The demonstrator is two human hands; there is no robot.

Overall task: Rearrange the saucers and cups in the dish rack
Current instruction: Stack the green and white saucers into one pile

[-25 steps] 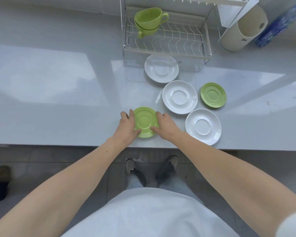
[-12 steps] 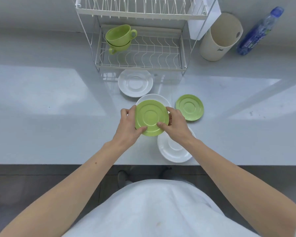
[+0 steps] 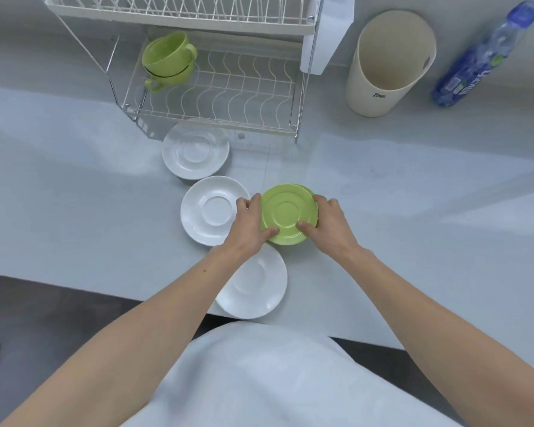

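Note:
Both hands hold a green saucer (image 3: 287, 212) by its rim: my left hand (image 3: 251, 224) grips its left edge and my right hand (image 3: 327, 221) its right edge. It sits directly over a second green saucer (image 3: 308, 189), of which only a sliver of rim shows. Three white saucers lie on the counter: one by the rack (image 3: 195, 151), one left of my hands (image 3: 211, 209), one near the counter's front edge (image 3: 255, 286). Two stacked green cups (image 3: 168, 61) stand at the left of the wire dish rack's (image 3: 216, 123) lower shelf.
A beige cylindrical holder (image 3: 389, 61) stands right of the rack, and a blue plastic bottle (image 3: 481, 58) lies further right. The rack's upper shelf (image 3: 179, 9) overhangs the lower one. The grey counter's front edge (image 3: 74, 288) runs close to the nearest white saucer.
Both hands lifted the green saucer from the counter's front and carried it right, over the other green saucer. The view shifted closer to the rack.

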